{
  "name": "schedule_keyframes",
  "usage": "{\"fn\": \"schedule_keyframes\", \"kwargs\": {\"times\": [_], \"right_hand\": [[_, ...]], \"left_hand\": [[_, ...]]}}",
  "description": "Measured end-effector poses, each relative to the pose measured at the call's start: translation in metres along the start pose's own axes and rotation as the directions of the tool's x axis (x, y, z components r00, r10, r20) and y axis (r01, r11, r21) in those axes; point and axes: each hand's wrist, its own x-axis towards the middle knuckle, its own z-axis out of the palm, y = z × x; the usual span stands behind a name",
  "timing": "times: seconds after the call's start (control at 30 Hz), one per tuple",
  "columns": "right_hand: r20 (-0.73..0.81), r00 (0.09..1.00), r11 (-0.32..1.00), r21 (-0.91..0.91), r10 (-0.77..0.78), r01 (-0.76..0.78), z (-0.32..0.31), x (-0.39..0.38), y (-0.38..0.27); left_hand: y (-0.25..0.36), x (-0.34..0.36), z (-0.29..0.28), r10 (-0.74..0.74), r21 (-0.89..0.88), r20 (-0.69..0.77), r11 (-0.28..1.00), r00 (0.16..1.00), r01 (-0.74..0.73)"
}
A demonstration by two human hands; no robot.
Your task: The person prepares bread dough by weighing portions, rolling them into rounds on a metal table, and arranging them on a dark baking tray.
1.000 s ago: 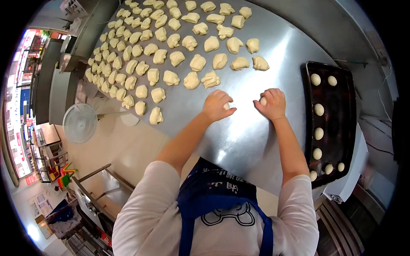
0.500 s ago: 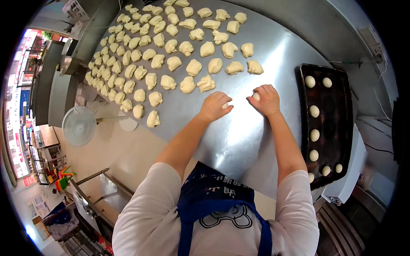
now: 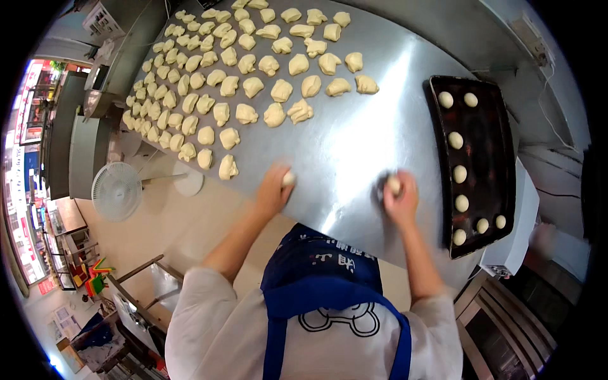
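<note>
On the steel table, my left hand [image 3: 273, 189] is curled around a small pale dough ball [image 3: 288, 178] near the front edge. To its right, my right hand [image 3: 401, 197] grips another dough ball [image 3: 394, 185]; both hands are blurred by motion. Many irregular pale dough pieces [image 3: 280, 90] lie in loose rows over the back and left of the table [image 3: 329, 152]. Beside my right hand is a dark baking tray [image 3: 481, 164] holding several smooth round dough balls [image 3: 456, 140].
A white standing fan [image 3: 116, 191] is left of the table. Metal counters [image 3: 88, 152] line the left, a wooden-framed rack [image 3: 136, 272] stands at lower left, and a white appliance [image 3: 506, 253] is under the tray's right. A cable [image 3: 548, 114] hangs along the right wall.
Both hands have moved down toward my body and farther apart, each still around a dough ball. The table and tray appear shifted slightly up and left in the view.
</note>
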Motion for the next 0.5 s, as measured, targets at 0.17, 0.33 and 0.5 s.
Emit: {"fn": "schedule_keyframes", "kwargs": {"times": [0.17, 0.33, 0.5], "right_hand": [[0.148, 0.967, 0.958, -0.168, -0.207, 0.231, 0.033, -0.052, -0.043], [0.225, 0.841, 0.83, -0.168, -0.493, 0.531, 0.055, 0.044, 0.002], [0.092, 0.944, 0.93, -0.163, -0.318, 0.329, 0.03, 0.052, 0.026]], "left_hand": [[0.055, 0.007, 0.038, 0.257, 0.008, 0.161, 0.965, 0.953, -0.262], [0.016, 0.101, 0.059, 0.3, -0.004, 0.289, 0.95, 0.909, -0.312], [-0.034, 0.091, 0.038, 0.266, -0.116, -0.004, 0.957, 0.964, -0.265]]}}
